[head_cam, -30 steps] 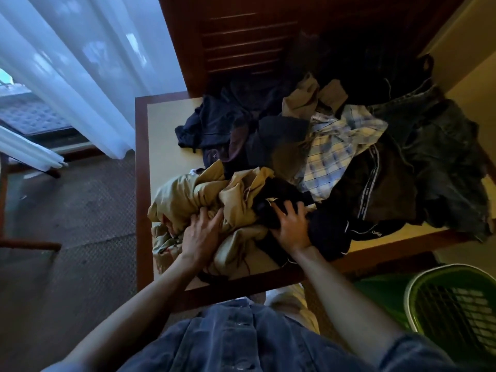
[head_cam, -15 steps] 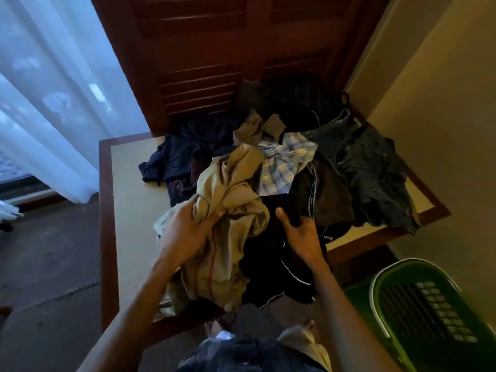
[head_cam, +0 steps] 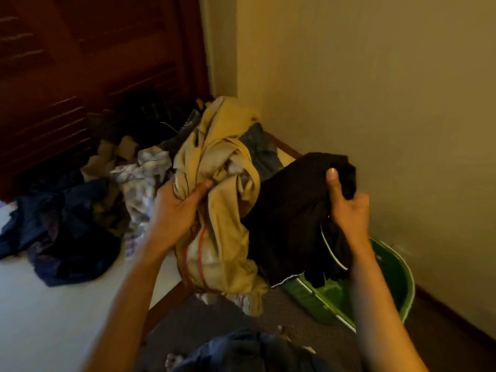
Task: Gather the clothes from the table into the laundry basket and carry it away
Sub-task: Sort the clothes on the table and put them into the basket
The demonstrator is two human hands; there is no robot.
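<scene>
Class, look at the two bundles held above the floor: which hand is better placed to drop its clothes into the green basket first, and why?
The right hand. Its black garment already hangs over the green basket, while the left hand holds the tan garment near the table edge, short of the basket.

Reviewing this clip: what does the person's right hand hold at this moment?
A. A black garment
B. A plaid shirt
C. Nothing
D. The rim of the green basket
A: the right hand grips a bunched black garment above the green laundry basket, while the left hand holds the tan garment.
</scene>
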